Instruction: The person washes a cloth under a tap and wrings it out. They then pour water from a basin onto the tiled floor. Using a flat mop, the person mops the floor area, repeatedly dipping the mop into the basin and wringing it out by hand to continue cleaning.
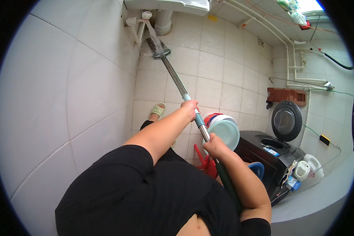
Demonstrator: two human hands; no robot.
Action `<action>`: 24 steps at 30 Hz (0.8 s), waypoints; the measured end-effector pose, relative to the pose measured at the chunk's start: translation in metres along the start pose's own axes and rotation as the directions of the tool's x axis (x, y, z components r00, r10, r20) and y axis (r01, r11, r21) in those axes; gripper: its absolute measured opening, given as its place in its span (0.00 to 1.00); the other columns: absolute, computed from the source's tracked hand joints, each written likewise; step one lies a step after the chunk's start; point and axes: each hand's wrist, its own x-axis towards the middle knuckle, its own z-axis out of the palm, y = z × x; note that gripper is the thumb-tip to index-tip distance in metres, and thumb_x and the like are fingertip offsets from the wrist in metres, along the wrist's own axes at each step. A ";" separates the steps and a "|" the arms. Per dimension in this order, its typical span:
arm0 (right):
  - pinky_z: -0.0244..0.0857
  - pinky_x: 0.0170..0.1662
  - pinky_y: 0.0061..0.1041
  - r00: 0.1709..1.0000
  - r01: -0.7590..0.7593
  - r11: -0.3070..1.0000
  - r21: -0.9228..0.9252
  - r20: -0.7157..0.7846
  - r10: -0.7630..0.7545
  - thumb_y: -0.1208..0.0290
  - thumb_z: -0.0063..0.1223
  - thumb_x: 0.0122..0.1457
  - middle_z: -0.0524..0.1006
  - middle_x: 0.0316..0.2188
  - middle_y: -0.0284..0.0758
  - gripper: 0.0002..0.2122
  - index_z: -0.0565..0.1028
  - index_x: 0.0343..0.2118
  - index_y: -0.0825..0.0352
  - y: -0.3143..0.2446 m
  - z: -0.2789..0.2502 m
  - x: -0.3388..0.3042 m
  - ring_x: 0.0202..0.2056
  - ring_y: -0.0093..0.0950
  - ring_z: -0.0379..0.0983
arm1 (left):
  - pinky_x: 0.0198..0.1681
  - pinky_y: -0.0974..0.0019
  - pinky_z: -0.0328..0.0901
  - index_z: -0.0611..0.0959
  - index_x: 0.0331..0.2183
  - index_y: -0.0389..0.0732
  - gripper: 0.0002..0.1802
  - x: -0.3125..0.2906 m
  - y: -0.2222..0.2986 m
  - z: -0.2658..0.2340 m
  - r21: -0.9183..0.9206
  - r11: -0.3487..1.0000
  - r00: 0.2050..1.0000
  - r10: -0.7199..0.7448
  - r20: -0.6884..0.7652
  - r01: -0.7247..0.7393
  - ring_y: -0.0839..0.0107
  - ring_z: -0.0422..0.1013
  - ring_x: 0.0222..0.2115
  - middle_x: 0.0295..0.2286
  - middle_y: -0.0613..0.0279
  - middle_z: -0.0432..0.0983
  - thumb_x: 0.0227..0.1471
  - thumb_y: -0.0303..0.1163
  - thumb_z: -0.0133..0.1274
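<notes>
A long-handled mop [175, 75] with a metal pole slants from my right side up to the far wall. My left hand [190, 109] is wrapped round the pole at its pale blue sleeve. Lower down the same pole, my right hand [217, 147] grips it, with the dark green end of the handle running back under my right forearm. The flat mop head [160, 53] is tilted below a white tap [146, 15]. Water [153, 35] streams from the tap onto the mop head and splashes there.
Right of my hands stand a pale green basin [227, 133] and a red stool [205, 162]. A black washing machine [259, 149] has its round lid [287, 120] raised. White bottles [302, 170] stand beside it. A white drainpipe [163, 23] rises next to the tap; tiled wall [98, 90] borders the left.
</notes>
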 end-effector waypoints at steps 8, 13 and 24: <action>0.62 0.21 0.30 0.987 -0.079 0.963 0.259 0.157 0.038 0.74 0.42 0.43 0.67 0.16 0.40 0.09 0.61 0.28 0.72 -0.009 -0.005 -0.004 0.17 0.30 0.66 | 0.16 0.70 0.60 0.66 0.20 0.41 0.09 0.024 -0.001 -0.027 -0.248 0.962 0.909 -0.003 0.417 0.117 0.74 0.61 0.12 0.12 0.66 0.62 0.45 0.30 0.49; 0.61 0.19 0.28 0.998 -0.040 0.997 0.068 0.054 0.036 0.74 0.43 0.43 0.65 0.15 0.36 0.10 0.61 0.29 0.71 -0.016 0.001 -0.002 0.15 0.28 0.65 | 0.16 0.68 0.59 0.67 0.19 0.40 0.10 0.006 0.005 -0.008 0.090 0.989 0.993 0.114 0.005 -0.114 0.71 0.61 0.12 0.11 0.64 0.62 0.44 0.30 0.50; 0.51 0.14 0.22 0.861 -0.318 0.586 0.745 0.486 -0.151 0.73 0.45 0.46 0.60 0.13 0.28 0.08 0.58 0.26 0.62 -0.016 -0.001 -0.001 0.11 0.19 0.54 | 0.18 0.70 0.60 0.65 0.21 0.45 0.09 0.039 0.021 -0.043 -0.313 0.927 0.757 0.052 0.651 0.205 0.78 0.59 0.12 0.12 0.71 0.60 0.48 0.33 0.47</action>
